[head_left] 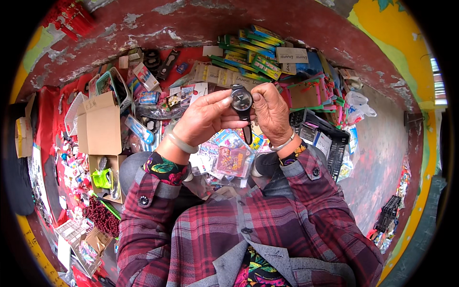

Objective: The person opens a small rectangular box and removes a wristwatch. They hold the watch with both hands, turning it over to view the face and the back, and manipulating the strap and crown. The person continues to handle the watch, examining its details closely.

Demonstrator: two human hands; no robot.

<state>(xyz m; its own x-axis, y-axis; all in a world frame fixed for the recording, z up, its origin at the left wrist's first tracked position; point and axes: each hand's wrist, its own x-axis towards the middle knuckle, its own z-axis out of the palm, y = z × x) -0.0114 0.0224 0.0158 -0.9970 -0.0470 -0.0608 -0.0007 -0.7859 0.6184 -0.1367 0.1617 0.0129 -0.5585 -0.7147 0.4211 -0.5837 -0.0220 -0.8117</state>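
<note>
A black wristwatch [242, 100] with a round dark dial hangs between my hands, its dial turned up and its strap end dangling below. My left hand [204, 115] grips it from the left, thumb by the case and fingers behind the strap. At the case's right side, the thumb and curled fingers of my right hand [271, 114] are pinched against the watch edge; what exactly they grip is hidden. A pale bangle [181, 139] circles my left wrist, and a thin silver one [284, 142] my right. Below the hands lie colourful plastic-wrapped packets [233, 160] between my knees.
At left stand an open cardboard box [101, 129], a green-rimmed basket [107, 81] and a heap of dark red beads [101, 217]. Stacked yellow-green boxes [253, 50] lie ahead along the wall. A black plastic crate [340, 143] stands at right, beside a clear plastic bag [358, 106].
</note>
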